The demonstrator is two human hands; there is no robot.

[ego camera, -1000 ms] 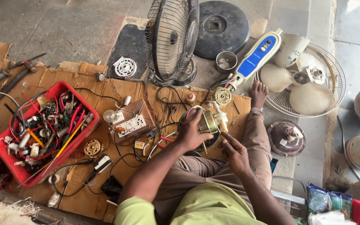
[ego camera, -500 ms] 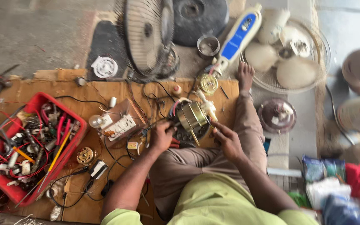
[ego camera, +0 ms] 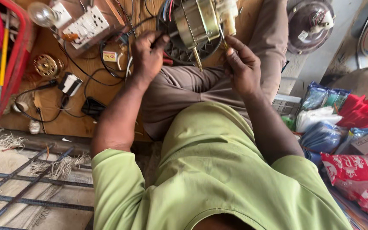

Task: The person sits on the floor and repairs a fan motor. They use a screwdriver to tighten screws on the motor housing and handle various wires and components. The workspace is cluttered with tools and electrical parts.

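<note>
A brown wooden board (ego camera: 86,123) is spread on the floor, and at its far edge, over the person's lap, a brass-coloured fan motor (ego camera: 196,21) is seated in a black ribbed housing (ego camera: 188,51). To the left of the motor a red plastic crate (ego camera: 20,55) of tools, a white socket board (ego camera: 86,25) with a clear bulb (ego camera: 42,15) and a small brass gear (ego camera: 46,66) are laid out. The motor's left side is gripped by the left hand (ego camera: 148,57), whose fingers are curled around wiring there, while a thin yellow-handled screwdriver (ego camera: 224,40) is pinched against the motor's right side by the fingers of the right hand (ego camera: 241,68).
</note>
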